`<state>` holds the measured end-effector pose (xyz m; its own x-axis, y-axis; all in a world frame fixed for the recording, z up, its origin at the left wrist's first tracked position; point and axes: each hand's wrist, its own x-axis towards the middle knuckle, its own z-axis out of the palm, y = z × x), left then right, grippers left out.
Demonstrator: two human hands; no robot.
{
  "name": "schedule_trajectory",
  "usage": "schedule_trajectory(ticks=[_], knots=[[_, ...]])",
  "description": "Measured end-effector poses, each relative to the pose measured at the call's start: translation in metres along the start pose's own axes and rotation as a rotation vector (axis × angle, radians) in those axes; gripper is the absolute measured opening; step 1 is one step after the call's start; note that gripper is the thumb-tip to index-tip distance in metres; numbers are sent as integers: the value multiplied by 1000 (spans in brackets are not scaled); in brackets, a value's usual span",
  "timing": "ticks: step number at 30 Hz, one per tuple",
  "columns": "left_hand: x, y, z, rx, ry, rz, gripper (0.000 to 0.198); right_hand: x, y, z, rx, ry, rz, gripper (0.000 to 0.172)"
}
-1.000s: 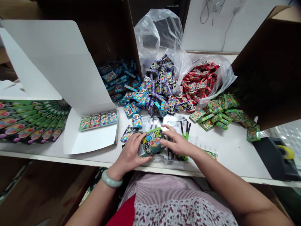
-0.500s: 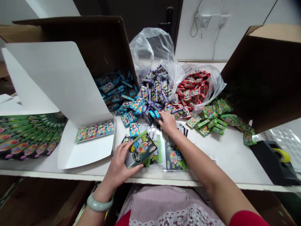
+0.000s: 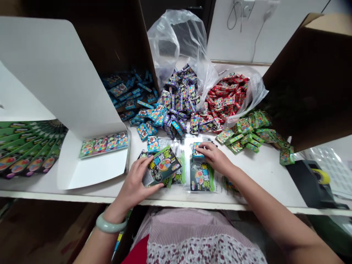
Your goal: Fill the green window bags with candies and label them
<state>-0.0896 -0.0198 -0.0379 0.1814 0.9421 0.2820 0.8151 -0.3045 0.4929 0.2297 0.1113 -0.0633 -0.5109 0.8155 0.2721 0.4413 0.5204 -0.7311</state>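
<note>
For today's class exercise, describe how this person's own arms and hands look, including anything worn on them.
The left hand and right hand are bare, with no gloves. A smooth, rounded, pale green bangle circles the left wrist. Both forearms are bare, with no sleeve showing on them.

Place: packing workshop
Landmark: long white tabletop point(image 3: 264, 187)
On the tabletop: heaped small printed packets point(image 3: 178, 104), clear plastic bags point(image 3: 176, 40), tape dispenser point(image 3: 310, 183)
Along the tabletop's back: open cardboard cartons point(image 3: 310, 84)
</note>
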Motion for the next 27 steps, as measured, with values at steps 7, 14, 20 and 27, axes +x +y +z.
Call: schedule_trajectory(ticks=[7,14,20,27], knots=[[9,8,4,-7,-49,29,81,-29,0,-14,-273,-161,-8,49],[16,18,6,-3,-152,113,86,-1,-10,-15,-270,-268,79,73],[14,20,7,-46,-134,135,89,-8,-61,-46,-155,-158,-140,69],[15,24,9,-65,-138,146,90,0,-95,-61,-395,-399,-245,69]])
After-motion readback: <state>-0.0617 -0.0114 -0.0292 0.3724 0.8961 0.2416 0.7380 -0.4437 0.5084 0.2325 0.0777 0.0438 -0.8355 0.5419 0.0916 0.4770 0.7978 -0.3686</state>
